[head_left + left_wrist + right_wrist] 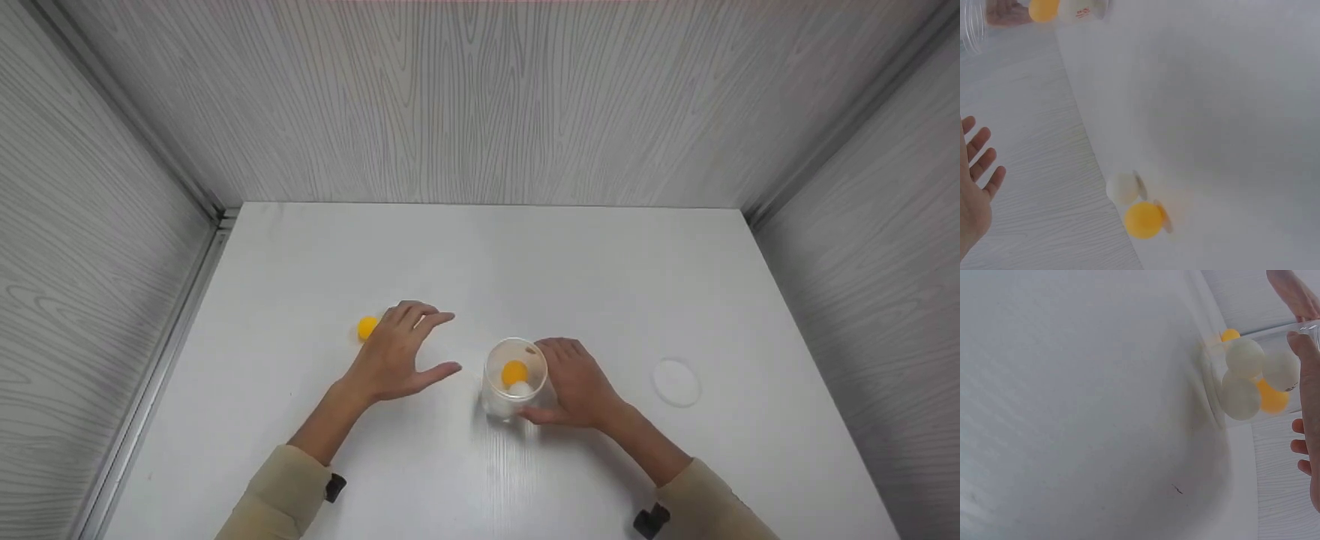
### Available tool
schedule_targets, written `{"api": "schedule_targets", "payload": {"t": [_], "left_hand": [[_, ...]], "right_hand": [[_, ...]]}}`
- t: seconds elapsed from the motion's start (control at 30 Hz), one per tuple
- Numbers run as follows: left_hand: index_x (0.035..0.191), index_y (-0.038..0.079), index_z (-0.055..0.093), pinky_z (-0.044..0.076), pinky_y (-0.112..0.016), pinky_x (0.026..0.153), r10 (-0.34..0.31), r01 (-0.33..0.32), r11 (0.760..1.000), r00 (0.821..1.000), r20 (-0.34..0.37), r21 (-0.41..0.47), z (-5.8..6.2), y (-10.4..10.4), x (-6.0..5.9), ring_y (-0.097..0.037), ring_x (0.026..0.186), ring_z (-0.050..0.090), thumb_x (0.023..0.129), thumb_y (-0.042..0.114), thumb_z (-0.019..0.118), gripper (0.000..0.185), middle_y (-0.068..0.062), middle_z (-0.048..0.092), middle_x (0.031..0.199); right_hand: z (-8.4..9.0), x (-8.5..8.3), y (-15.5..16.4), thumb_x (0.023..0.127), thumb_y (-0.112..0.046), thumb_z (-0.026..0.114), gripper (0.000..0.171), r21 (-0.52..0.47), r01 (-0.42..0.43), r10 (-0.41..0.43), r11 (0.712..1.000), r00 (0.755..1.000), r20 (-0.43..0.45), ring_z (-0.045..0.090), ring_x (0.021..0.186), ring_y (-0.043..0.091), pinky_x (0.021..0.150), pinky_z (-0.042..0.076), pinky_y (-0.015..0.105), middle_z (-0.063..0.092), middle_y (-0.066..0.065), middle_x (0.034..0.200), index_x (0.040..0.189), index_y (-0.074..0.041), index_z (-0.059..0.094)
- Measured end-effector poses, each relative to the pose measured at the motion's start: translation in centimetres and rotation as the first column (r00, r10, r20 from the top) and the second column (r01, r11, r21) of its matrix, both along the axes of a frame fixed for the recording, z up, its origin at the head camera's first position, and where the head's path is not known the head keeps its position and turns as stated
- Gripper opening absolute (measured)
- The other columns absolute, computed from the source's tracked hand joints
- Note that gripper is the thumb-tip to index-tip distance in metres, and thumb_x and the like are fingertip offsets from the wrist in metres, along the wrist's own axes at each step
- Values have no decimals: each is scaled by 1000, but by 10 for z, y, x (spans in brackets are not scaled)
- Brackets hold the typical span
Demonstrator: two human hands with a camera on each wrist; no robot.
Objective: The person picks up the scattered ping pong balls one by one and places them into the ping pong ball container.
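Observation:
A clear plastic jar [495, 403] stands upright on the table, with orange and white ping-pong balls inside. The right wrist view shows three white balls [1241, 398] and an orange one [1273, 396] through its wall. My right hand [576, 382] holds the jar from the right, thumb in front and fingers at the far side. To the left, my left hand [397, 356] is raised with thumb and fingers spread, nothing between them. Beyond it, an orange ball [1144, 220] and a white ball [1122, 188] lie side by side on the table; the hand hides the white one from the head view.
A clear round lid [676, 382] lies flat on the white table [600, 262], right of the right hand. Pale wood-grain panels [480, 105] rise at the back and on both sides.

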State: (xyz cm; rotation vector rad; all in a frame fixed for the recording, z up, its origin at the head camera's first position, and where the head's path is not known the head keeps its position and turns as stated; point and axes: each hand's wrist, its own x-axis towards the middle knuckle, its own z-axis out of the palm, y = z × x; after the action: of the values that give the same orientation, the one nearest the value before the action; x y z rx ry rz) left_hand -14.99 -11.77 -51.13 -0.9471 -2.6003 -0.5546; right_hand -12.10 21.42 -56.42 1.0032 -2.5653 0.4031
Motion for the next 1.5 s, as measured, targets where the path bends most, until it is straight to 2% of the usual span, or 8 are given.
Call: {"api": "schedule_targets", "payload": {"t": [0.33, 0.57, 0.83, 1.23, 1.5], "left_hand": [[137, 13, 64, 52, -51, 104, 36, -38, 997, 999, 22, 63, -18, -19, -9, -30, 124, 59, 87, 54, 79, 66, -8, 67, 126], [140, 13, 62, 50, -52, 106, 85, -90, 994, 994, 73, 58, -25, -31, -13, -31, 127, 58, 90, 53, 77, 66, -10, 66, 129], [143, 12, 60, 46, -54, 112, 153, -166, 984, 977, 152, 73, -29, -46, -15, -33, 132, 55, 92, 51, 76, 67, -14, 64, 135], [143, 11, 59, 45, -55, 110, 199, -216, 974, 962, 186, 75, -40, -62, -20, -35, 132, 53, 90, 49, 78, 68, -16, 61, 138], [144, 11, 58, 45, -55, 113, 257, -276, 960, 938, 235, 53, -51, -73, -25, -35, 133, 51, 90, 47, 79, 68, -17, 58, 140]], "right_hand": [[0, 0, -1, 80, -72, 74, 84, 5, 11, -11, 1000, 1000, 12, 65, 113, 23, 104, 55, 44, 69, 5, 118, 132, -8, 59], [0, 0, -1, 80, -73, 73, 84, -4, 8, -8, 1000, 1000, 12, 65, 112, 24, 104, 55, 44, 69, 5, 118, 131, -8, 59], [-1, 0, 0, 80, -71, 73, 82, -15, 5, -5, 1000, 1000, 23, 65, 112, 24, 104, 55, 45, 70, 5, 119, 132, -9, 59], [2, 1, -1, 80, -72, 74, 82, 12, 28, -29, 1000, 999, 36, 64, 114, 23, 105, 55, 45, 69, 4, 120, 131, -9, 60], [3, 2, -1, 81, -72, 73, 82, 6, 23, -23, 1000, 999, 37, 65, 115, 24, 105, 55, 46, 70, 5, 120, 132, -9, 60]]}}
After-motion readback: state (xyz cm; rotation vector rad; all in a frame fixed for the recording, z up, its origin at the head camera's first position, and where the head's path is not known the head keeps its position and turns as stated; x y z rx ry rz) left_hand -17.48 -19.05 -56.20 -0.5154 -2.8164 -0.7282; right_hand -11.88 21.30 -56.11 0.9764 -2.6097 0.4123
